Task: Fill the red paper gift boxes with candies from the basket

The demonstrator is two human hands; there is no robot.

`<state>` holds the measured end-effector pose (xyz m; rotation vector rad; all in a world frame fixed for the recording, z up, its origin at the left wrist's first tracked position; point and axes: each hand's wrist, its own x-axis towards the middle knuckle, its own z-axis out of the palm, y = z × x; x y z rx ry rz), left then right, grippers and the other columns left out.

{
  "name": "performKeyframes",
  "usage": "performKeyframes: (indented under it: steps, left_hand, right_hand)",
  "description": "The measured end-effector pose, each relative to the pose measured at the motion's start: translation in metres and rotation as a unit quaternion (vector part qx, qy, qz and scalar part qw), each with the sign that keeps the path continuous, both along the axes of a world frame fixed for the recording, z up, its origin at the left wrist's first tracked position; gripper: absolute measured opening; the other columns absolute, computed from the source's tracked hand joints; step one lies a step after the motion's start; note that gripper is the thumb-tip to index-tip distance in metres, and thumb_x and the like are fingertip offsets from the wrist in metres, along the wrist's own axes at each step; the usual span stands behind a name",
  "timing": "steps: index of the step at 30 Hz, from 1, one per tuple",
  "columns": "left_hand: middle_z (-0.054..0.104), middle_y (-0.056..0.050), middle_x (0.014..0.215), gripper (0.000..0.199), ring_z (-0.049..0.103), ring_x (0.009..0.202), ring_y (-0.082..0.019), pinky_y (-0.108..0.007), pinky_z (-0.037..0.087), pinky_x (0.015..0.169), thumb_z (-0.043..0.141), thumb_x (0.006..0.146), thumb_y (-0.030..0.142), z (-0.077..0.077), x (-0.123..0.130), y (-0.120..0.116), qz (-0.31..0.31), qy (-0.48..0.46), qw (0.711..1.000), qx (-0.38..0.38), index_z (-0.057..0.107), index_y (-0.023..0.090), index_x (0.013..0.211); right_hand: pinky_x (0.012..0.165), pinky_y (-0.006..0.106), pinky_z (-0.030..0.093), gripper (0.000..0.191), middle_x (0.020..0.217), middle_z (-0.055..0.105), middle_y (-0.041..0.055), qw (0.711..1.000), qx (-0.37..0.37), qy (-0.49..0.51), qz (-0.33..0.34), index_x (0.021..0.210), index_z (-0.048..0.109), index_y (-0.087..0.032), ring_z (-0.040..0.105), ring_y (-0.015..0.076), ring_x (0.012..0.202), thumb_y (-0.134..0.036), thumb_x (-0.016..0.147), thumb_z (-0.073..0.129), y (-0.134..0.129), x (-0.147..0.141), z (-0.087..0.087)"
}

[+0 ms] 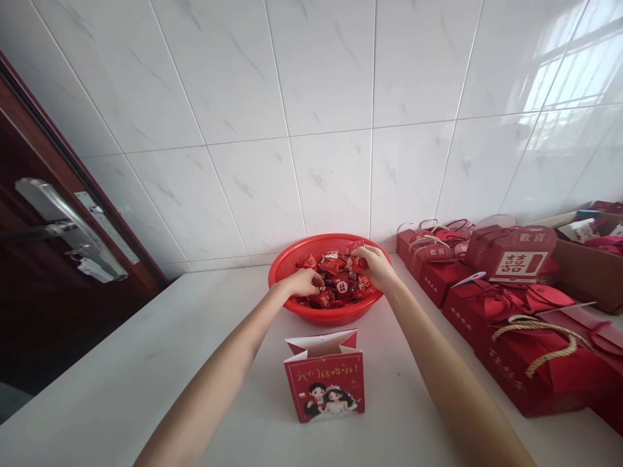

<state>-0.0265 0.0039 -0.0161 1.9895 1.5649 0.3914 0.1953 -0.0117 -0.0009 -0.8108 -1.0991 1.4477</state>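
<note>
A red plastic basket (335, 316) holds a heap of red wrapped candies (343, 285). Reaching into its left side, my left hand (304, 283) has its fingers curled in among the candies; what they grip, if anything, is hidden. At the basket's right side, my right hand (376, 264) pinches a red wrapped candy (359, 263) a little above the heap. In front of the basket, between my forearms, a red paper gift bag (327, 383) stands upright with its top open. Gold lettering and a cartoon bridal couple decorate its front.
Several red gift boxes with rope handles (516, 350) line the right side of the white table (195, 363). Behind them is a brown cardboard box (591, 269) with red things inside. A tiled wall (331, 181) bounds the back; a dark red door (39, 259) stands at left.
</note>
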Motion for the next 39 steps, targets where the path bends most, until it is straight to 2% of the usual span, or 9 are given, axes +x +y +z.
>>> performKeyframes:
  steps: [4,8,11,16,21,23,27,35,39]
  left_hand:
    - [0.076,-0.004,0.077,0.023,0.070,0.083,-0.026,-0.031,0.053,0.076,0.066,0.053,0.009,0.003,-0.001,0.001,0.029,-0.063,0.997,0.032,0.076,0.020,0.072]
    - [0.076,-0.007,0.105,0.032,0.069,0.097,-0.024,-0.033,0.053,0.085,0.068,0.064,0.020,0.013,0.001,-0.002,0.047,-0.181,0.979,0.085,0.074,0.018,0.095]
    - [0.072,-0.008,0.117,0.037,0.067,0.105,-0.023,-0.034,0.053,0.090,0.070,0.065,0.027,0.019,0.003,-0.006,0.051,-0.255,0.960,0.105,0.071,0.018,0.101]
    - [0.074,-0.008,0.106,0.044,0.070,0.096,-0.022,-0.036,0.055,0.088,0.078,0.064,0.032,0.024,0.018,-0.010,0.051,-0.341,0.934,0.093,0.069,0.016,0.104]
    - [0.074,-0.005,0.095,0.047,0.069,0.090,-0.020,-0.036,0.054,0.088,0.086,0.060,0.031,0.029,0.037,-0.016,0.046,-0.464,0.883,0.050,0.070,0.014,0.101]
    - [0.075,-0.007,0.099,0.045,0.069,0.093,-0.020,-0.036,0.054,0.090,0.085,0.063,0.037,0.030,0.040,-0.019,0.033,-0.473,0.880,0.034,0.071,0.014,0.100]
    - [0.077,-0.008,0.104,0.047,0.069,0.096,-0.024,-0.038,0.053,0.094,0.087,0.063,0.044,0.026,0.041,-0.024,-0.009,-0.411,0.911,-0.004,0.075,0.014,0.097]
    - [0.077,-0.007,0.102,0.051,0.070,0.095,-0.025,-0.039,0.053,0.092,0.085,0.064,0.050,0.023,0.041,-0.023,-0.004,-0.417,0.909,0.015,0.076,0.014,0.100]
    - [0.077,-0.007,0.104,0.052,0.067,0.103,-0.026,-0.037,0.051,0.093,0.083,0.065,0.052,0.022,0.042,-0.024,-0.031,-0.392,0.919,0.040,0.076,0.014,0.100]
  right_hand:
    - [0.057,0.025,0.052,0.012,0.060,0.066,0.0015,1.000,0.000,-0.007,0.003,0.061,0.058,-0.020,0.062,0.0149,0.059,-0.028,0.063,0.067,-0.002,-0.001,0.002]
    - [0.062,0.028,0.056,0.014,0.066,0.070,0.0032,0.999,0.003,-0.023,0.024,0.066,0.059,-0.020,0.065,0.0167,0.062,-0.029,0.067,0.070,-0.003,-0.002,0.001]
    - [0.060,0.029,0.056,0.017,0.068,0.070,0.0033,0.998,0.007,-0.042,0.043,0.067,0.059,-0.020,0.064,0.0163,0.061,-0.029,0.066,0.075,-0.003,-0.002,0.000]
    - [0.052,0.025,0.051,0.032,0.060,0.065,-0.0018,0.996,0.032,-0.063,0.056,0.066,0.060,-0.019,0.060,0.0135,0.055,-0.026,0.053,0.088,-0.002,-0.004,-0.004]
    - [0.059,0.027,0.053,0.039,0.068,0.070,-0.0007,0.996,0.050,-0.028,0.067,0.070,0.066,-0.017,0.062,0.0133,0.058,-0.027,0.044,0.093,-0.004,-0.003,-0.001]
    - [0.060,0.027,0.053,0.038,0.068,0.070,-0.0009,0.997,0.049,-0.008,0.058,0.071,0.067,-0.017,0.061,0.0128,0.058,-0.028,0.045,0.092,-0.004,-0.003,0.000]
    - [0.059,0.025,0.050,0.036,0.068,0.069,-0.0009,0.998,0.043,0.011,0.039,0.069,0.067,-0.017,0.060,0.0123,0.058,-0.030,0.046,0.092,-0.004,-0.001,0.001]
    - [0.059,0.024,0.051,0.028,0.071,0.071,0.0008,0.998,-0.001,0.040,0.046,0.069,0.070,-0.017,0.062,0.0127,0.061,-0.032,0.054,0.089,-0.001,0.000,0.000]
    - [0.062,0.025,0.054,0.027,0.077,0.074,0.0042,0.997,-0.019,0.047,0.055,0.071,0.074,-0.016,0.067,0.0162,0.070,-0.030,0.054,0.090,-0.002,0.000,0.002]
